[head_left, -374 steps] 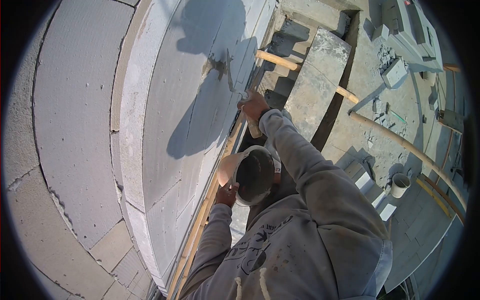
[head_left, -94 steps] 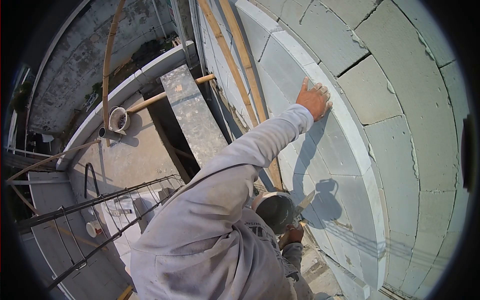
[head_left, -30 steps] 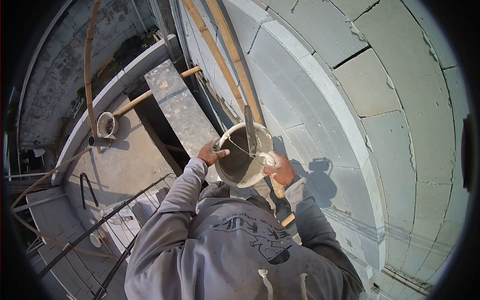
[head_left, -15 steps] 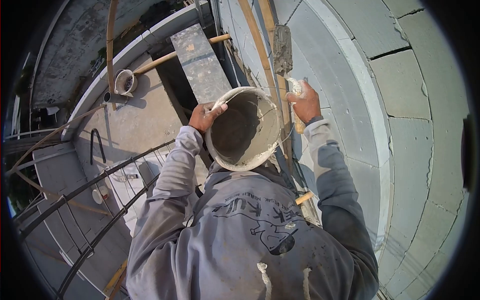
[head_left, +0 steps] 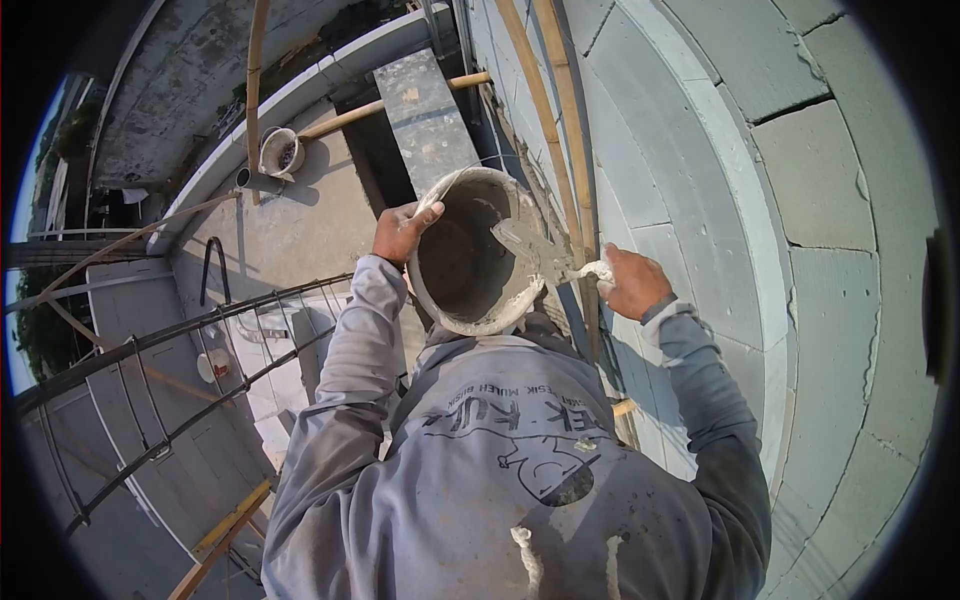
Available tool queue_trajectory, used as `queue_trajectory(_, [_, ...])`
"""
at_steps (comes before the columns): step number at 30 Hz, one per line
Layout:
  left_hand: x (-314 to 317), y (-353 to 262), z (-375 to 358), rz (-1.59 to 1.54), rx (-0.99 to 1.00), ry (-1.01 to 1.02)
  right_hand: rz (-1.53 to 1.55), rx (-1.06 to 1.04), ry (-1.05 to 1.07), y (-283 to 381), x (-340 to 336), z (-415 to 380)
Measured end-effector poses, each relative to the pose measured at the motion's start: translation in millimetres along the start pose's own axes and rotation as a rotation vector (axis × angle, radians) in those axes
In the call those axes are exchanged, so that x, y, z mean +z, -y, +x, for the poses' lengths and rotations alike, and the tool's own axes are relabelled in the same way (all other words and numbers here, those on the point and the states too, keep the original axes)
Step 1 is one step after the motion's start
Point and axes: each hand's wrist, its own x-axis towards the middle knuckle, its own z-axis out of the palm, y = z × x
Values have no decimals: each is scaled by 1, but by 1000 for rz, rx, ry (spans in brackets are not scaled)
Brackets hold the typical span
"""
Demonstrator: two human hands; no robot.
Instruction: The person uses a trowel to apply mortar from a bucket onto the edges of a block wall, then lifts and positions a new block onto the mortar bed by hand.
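Note:
My left hand (head_left: 400,232) grips the left rim of a mortar-stained bucket (head_left: 462,318), thumb over the edge. The bucket is held near my chest, its mouth tipped toward me, with grey residue on the inner wall. In my right hand (head_left: 635,283) is a trowel (head_left: 530,250), fingers wrapped round its mortar-caked handle. The blade, smeared with mortar, reaches over the bucket's right rim into its mouth. Wet mortar (head_left: 520,303) clings to the rim just below the blade.
A pale block wall (head_left: 820,180) curves along my right, with bamboo poles (head_left: 570,120) upright before it. Ahead lies a spattered plank (head_left: 425,115) across a dark gap. A second bucket (head_left: 282,152) stands on the ledge. Steel rebar (head_left: 180,350) runs along my left.
The trowel has swung from upright beside the wall down and left, its blade now over the bucket's mouth. My right hand has lowered. My left hand keeps its hold on the rim.

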Motion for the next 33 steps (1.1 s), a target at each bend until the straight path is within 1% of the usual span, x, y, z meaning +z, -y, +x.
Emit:
queue_trajectory(1, [2,-4,-1,8,10,5,-59,-99,212,9,-3,4])
queue_trajectory(3, [9,-11,-4,-65,7,36,-222,-243,240,33,0,14])
queue_trajectory(4, [12,-12,0,-56,16,47,-246,-362,127,38,9,21])
queue_trajectory(5, [14,-9,6,-10,-26,123,-275,-483,13,43,19,30])
queue_trajectory(6, [16,-9,9,35,-70,197,-332,-543,-45,51,25,37])
queue_trajectory(7, [22,-25,5,38,-63,199,-391,-604,-101,60,28,46])
queue_trajectory(9, [37,-63,-8,26,-122,313,-417,-598,-119,74,29,63])
queue_trajectory(10, [42,-83,-16,17,-142,328,-442,-596,-129,79,30,70])
queue_trajectory(11, [49,-81,-13,14,-138,326,-447,-597,-132,82,31,74])
queue_trajectory(13, [59,-86,-10,92,-2,326,-674,-455,45,85,36,79])
queue_trajectory(14, [58,-89,-7,227,-47,339,-702,-468,51,78,44,88])
queue_trajectory(15, [58,-92,-6,218,-48,331,-711,-477,54,77,43,89])
queue_trajectory(17, [58,-96,-4,285,-75,339,-619,-341,120,77,41,91])
queue_trajectory(18, [55,-105,-8,322,-87,349,-585,-219,97,74,51,94])
queue_trajectory(19, [55,-105,-10,314,-85,339,-596,-228,94,69,58,95])
queue_trajectory(21, [56,-104,-13,408,-17,315,-558,-152,86,56,65,92])
queue_trajectory(23, [62,-105,-13,370,-11,312,-546,-111,106,42,68,90])
queue_trajectory(25, [68,-119,-18,401,38,362,-302,119,269,40,43,79])
queue_trajectory(26, [69,-123,-20,369,55,412,-325,186,280,33,49,79])
queue_trajectory(27, [72,-123,-22,365,59,417,-387,171,280,22,58,75])
queue_trajectory(29, [81,-122,-25,353,180,412,-444,166,357,3,77,70])
queue_trajectory(30, [85,-124,-29,346,180,421,-446,174,364,1,74,59])
queue_trajectory(32, [88,-135,-31,372,228,452,-579,-13,557,2,62,43])
queue_trajectory(33, [91,-131,-32,366,220,455,-579,-14,567,-2,73,44])
